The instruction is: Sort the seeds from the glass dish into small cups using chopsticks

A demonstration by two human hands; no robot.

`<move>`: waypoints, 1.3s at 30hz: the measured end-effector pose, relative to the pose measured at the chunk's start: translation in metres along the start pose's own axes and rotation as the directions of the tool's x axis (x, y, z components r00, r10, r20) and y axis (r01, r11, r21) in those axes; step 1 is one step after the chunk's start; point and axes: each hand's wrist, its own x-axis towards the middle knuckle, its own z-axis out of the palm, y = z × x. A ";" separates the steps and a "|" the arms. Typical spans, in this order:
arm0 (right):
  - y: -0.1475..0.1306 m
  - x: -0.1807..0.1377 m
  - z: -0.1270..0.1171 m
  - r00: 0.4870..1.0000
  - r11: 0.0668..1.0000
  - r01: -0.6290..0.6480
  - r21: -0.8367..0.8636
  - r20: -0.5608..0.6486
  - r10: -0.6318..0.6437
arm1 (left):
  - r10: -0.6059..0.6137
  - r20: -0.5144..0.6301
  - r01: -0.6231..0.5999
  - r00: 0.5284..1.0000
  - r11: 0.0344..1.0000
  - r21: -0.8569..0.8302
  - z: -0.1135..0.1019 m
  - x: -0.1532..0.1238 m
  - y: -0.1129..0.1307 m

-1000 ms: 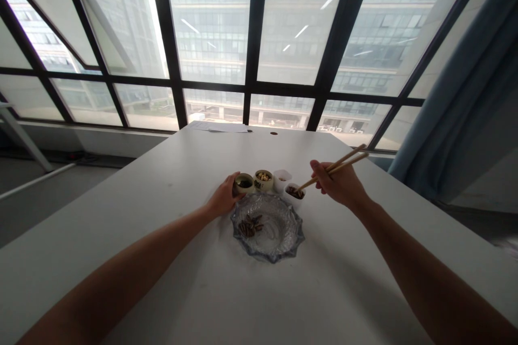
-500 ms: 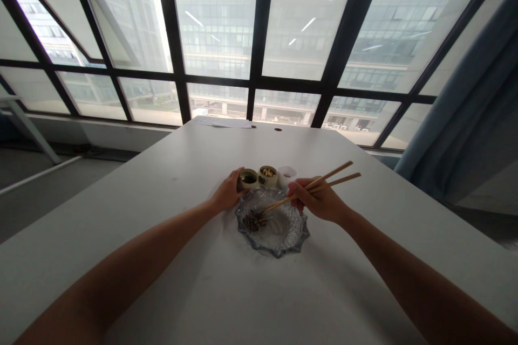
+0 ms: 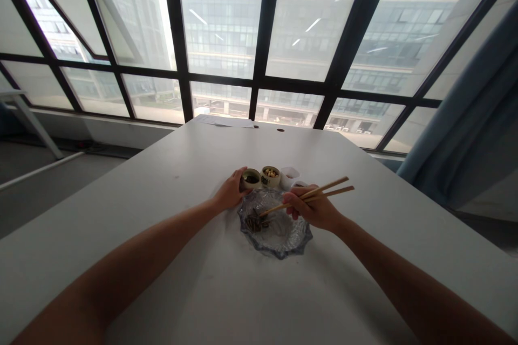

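My right hand is closed around a pair of wooden chopsticks. Their tips reach down into a clear scalloped glass bowl, touching a small heap of dark striped pieces that look like sunflower seeds at the bowl's left side. My left hand is wrapped around the left side of a small round cup with dark contents, just behind the bowl. Beside that cup stands a similar cup with dark markings, holding pale nut-like pieces.
A white cup stands right of the two small cups, and another container behind my right hand is mostly hidden. All rest on a white table. Papers lie at its far edge before the windows; a blue curtain hangs at right.
The chopsticks have tilted slightly, their back ends lower and a little further left. My left hand keeps its grip on the cup. The whole view has shifted slightly.
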 end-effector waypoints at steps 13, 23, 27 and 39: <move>-0.007 -0.001 -0.006 0.998 0.994 0.050 -0.101 0.041 -0.046 | 0.009 0.009 -0.009 1.000 1.000 0.015 0.000 0.001 -0.002; -0.004 0.000 -0.006 0.996 0.995 0.069 -0.073 0.054 -0.065 | 0.015 0.006 -0.015 1.000 1.000 0.007 0.002 0.001 -0.007; -0.003 0.000 -0.004 0.996 0.995 0.064 -0.070 0.065 -0.060 | 0.013 0.010 -0.013 1.000 0.999 0.031 0.001 0.000 -0.005; -0.008 -0.002 -0.002 0.991 0.984 0.125 -0.127 0.061 -0.118 | 0.026 0.005 -0.026 1.000 1.000 0.003 0.001 0.001 -0.004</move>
